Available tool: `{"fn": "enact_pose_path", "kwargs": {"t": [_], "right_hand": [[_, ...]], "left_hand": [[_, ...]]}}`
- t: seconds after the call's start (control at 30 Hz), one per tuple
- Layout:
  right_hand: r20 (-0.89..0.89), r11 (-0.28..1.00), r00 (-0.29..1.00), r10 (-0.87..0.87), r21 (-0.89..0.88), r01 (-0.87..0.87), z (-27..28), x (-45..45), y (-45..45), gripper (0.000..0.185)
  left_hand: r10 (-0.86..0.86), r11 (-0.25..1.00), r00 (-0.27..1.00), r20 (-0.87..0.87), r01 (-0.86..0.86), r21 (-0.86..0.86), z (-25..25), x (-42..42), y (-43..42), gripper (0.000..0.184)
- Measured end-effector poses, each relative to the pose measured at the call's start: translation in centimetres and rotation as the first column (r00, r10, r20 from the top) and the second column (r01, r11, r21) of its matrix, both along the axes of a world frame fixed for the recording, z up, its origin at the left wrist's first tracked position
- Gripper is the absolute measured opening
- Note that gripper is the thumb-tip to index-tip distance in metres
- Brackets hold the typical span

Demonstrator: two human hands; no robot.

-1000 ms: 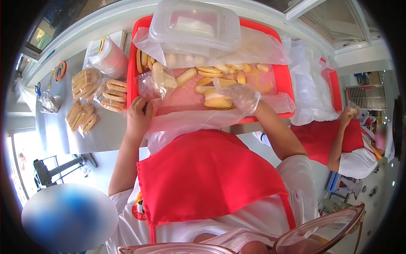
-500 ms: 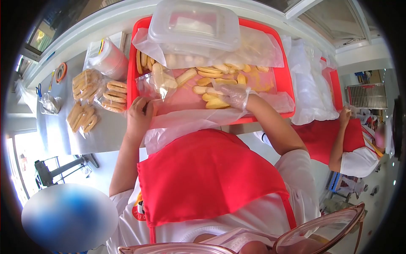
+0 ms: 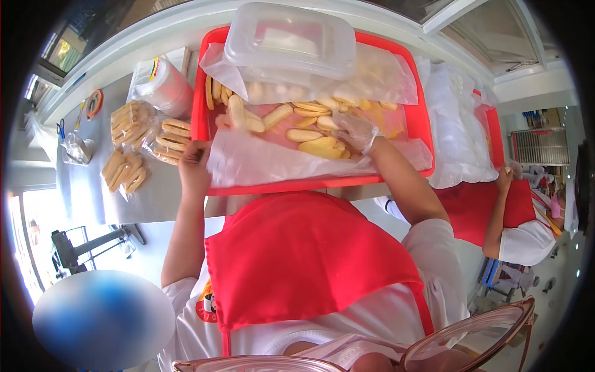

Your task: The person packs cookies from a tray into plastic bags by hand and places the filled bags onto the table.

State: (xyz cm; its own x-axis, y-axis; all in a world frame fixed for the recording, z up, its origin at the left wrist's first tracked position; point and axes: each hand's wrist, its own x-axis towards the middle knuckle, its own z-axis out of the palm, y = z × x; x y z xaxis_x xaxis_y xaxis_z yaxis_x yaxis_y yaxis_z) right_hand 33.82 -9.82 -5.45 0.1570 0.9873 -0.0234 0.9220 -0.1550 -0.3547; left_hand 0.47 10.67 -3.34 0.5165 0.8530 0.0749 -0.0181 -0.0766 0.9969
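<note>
Long, golden-yellow finger-shaped biscuits (image 3: pixel 321 146) lie loose across the centre of the frame in a red rectangular plastic tray (image 3: pixel 294 185). A right hand in a clear plastic glove (image 3: pixel 356 133) reaches among them, fingertips at the pile; whether its grip has closed on one cannot be told. The bare left hand (image 3: pixel 194 156), fingers curled, is at the tray's left rim; what its grip holds, if anything, is unclear. Translucent white paper (image 3: pixel 273 160) covers the tray's near side. At upper centre, a clear lidded plastic box (image 3: pixel 290 40) blocks the far part. Left of centre, clear bags of biscuits (image 3: pixel 130 121) and a whitish plastic tub (image 3: pixel 164 87) crowd the grey metal surface (image 3: pixel 164 201).
</note>
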Motion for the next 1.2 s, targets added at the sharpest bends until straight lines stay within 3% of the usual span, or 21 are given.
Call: {"fn": "enact_pose_path", "kwargs": {"t": [0.03,0.1,0.13,0.2,0.23,0.33,0.43,0.5,0.53,0.57,0.63,0.67,0.73,0.77,0.83,0.87,0.97,1.0,1.1,1.17,1.2], "right_hand": [[-0.043,1.0,0.999,0.007,0.017,-0.006,-0.2,0.1,-0.1,0.038],[-0.003,0.975,1.0,0.017,-0.221,-0.017,1.3,0.1,0.1,0.044],[0.017,0.942,1.0,0.026,-0.336,-0.019,2.2,-0.1,0.2,0.047],[0.089,0.994,0.99,0.11,-0.014,-0.109,0.5,0.0,-0.5,0.045],[0.135,0.975,0.98,0.145,0.147,-0.164,0.3,-0.2,-0.5,0.043],[0.075,0.976,0.997,-0.002,-0.216,0.019,2.3,-1.0,1.4,0.04],[0.052,0.924,0.973,-0.225,-0.305,0.23,8.0,-4.1,3.3,0.035],[0.049,0.949,0.958,-0.282,-0.134,0.286,8.5,-4.1,2.7,0.03],[0.04,0.947,0.948,-0.317,-0.048,0.318,8.7,-4.4,2.2,0.027],[-0.228,0.939,0.934,-0.275,0.144,0.312,9.2,-5.3,1.8,0.026],[-0.654,0.777,0.757,-0.013,0.47,0.419,10.8,-8.0,0.9,0.025],[-0.945,0.822,0.261,0.199,0.306,0.48,11.7,-9.5,0.3,0.028],[-0.989,0.858,0.015,0.148,0.136,0.495,11.9,-12.1,0.3,0.026],[-0.987,0.873,-0.105,0.122,0.056,0.484,12.0,-12.7,0.5,0.025],[-0.985,0.827,-0.149,0.092,-0.008,0.562,11.1,-12.7,0.8,0.023],[-0.982,0.803,-0.175,0.077,-0.043,0.595,10.6,-12.6,0.9,0.022],[-0.982,0.778,-0.141,0.123,0.007,0.628,10.2,-11.9,0.7,0.022],[-0.983,0.772,-0.148,0.108,-0.011,0.635,10.2,-11.7,0.7,0.022],[-0.981,0.756,-0.172,0.085,-0.049,0.653,11.1,-11.5,0.7,0.023],[-0.978,0.754,-0.188,0.092,-0.055,0.655,12.2,-11.3,0.5,0.026],[-0.985,0.808,-0.136,0.109,0.008,0.589,12.6,-11.3,-0.1,0.027]], "left_hand": [[0.066,0.995,0.993,0.1,-0.058,-0.084,0.6,-0.2,0.1,0.006],[0.217,0.954,0.935,0.279,-0.142,-0.264,3.2,-0.8,0.7,0.009],[0.247,0.957,0.911,0.329,-0.178,-0.228,4.6,-0.9,1.0,0.009],[0.301,0.953,0.851,0.43,-0.257,-0.159,7.2,-0.9,1.4,0.009],[0.304,0.952,0.866,0.398,-0.295,-0.084,8.0,-0.8,1.6,0.009],[0.322,0.918,0.901,0.29,-0.372,0.138,9.2,0.0,2.1,0.008],[0.221,0.942,0.961,0.164,-0.254,0.218,8.5,1.5,2.1,0.008],[0.084,0.981,0.99,0.116,-0.102,0.163,7.5,3.5,0.9,0.007],[0.016,0.964,1.0,0.021,-0.021,0.265,5.9,4.6,0.4,0.006],[-0.046,0.932,0.996,-0.082,0.072,0.355,4.3,5.7,-0.4,0.005],[-0.193,0.909,0.98,-0.049,0.197,0.368,3.3,7.9,-3.0,0.009],[-0.284,0.947,0.958,-0.035,0.286,0.146,2.8,8.8,-3.6,0.009],[-0.44,0.85,0.897,0.05,0.433,-0.3,2.6,10.4,-4.4,0.009],[-0.38,0.793,0.908,0.178,0.419,-0.442,3.1,10.8,-4.8,0.009],[-0.184,0.603,0.904,0.387,0.415,-0.682,5.8,11.1,-5.5,0.008],[-0.179,0.594,0.865,0.469,0.475,-0.649,6.7,10.6,-5.3,0.006],[-0.301,0.837,0.819,0.489,0.473,-0.276,8.4,9.5,-4.7,0.009],[-0.239,0.926,0.886,0.397,0.331,-0.181,9.0,9.5,-5.0,0.018],[-0.303,0.95,0.916,0.262,0.31,0.013,6.9,9.3,-3.5,0.014],[-0.315,0.938,0.928,0.2,0.337,-0.082,5.9,9.7,-3.2,0.014],[-0.32,0.93,0.931,0.172,0.344,-0.132,5.7,10.0,-3.1,0.014]]}}
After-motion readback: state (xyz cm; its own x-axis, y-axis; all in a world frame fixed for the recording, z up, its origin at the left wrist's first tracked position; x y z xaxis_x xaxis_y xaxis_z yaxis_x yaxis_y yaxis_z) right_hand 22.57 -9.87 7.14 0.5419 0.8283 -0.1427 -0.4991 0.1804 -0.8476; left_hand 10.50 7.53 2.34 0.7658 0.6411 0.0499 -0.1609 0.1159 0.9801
